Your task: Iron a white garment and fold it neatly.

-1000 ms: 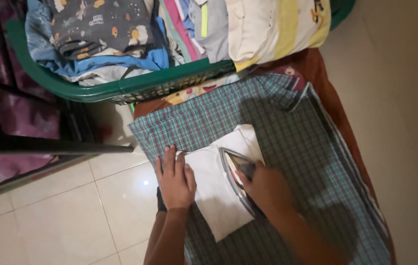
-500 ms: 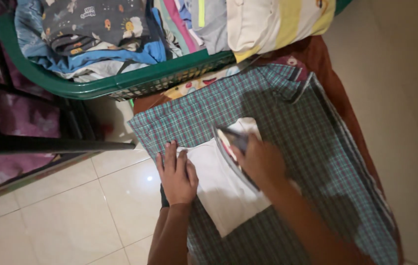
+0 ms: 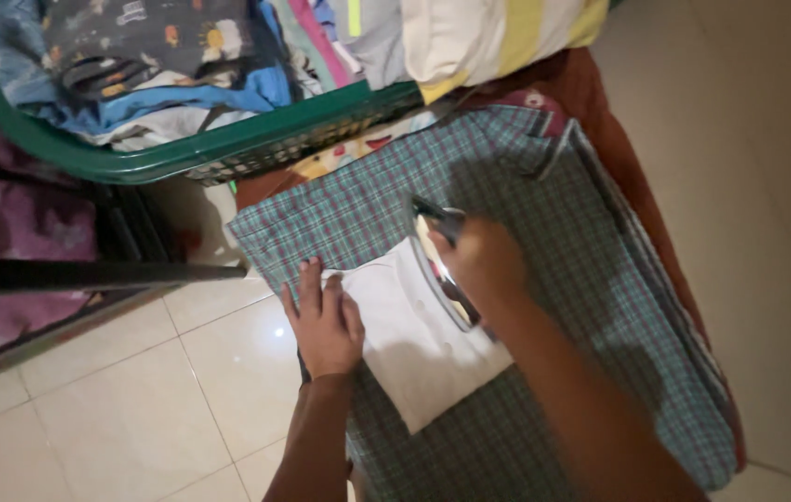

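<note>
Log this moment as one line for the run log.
left hand flat on white cloth | right hand gripping iron | plaid cover underneath

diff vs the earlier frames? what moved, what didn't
The right hand has slid the iron forward along the white garment, toward the green basket. Nothing was picked up or released. The left hand stays flat on the garment's left edge, over the plaid cloth.
</note>
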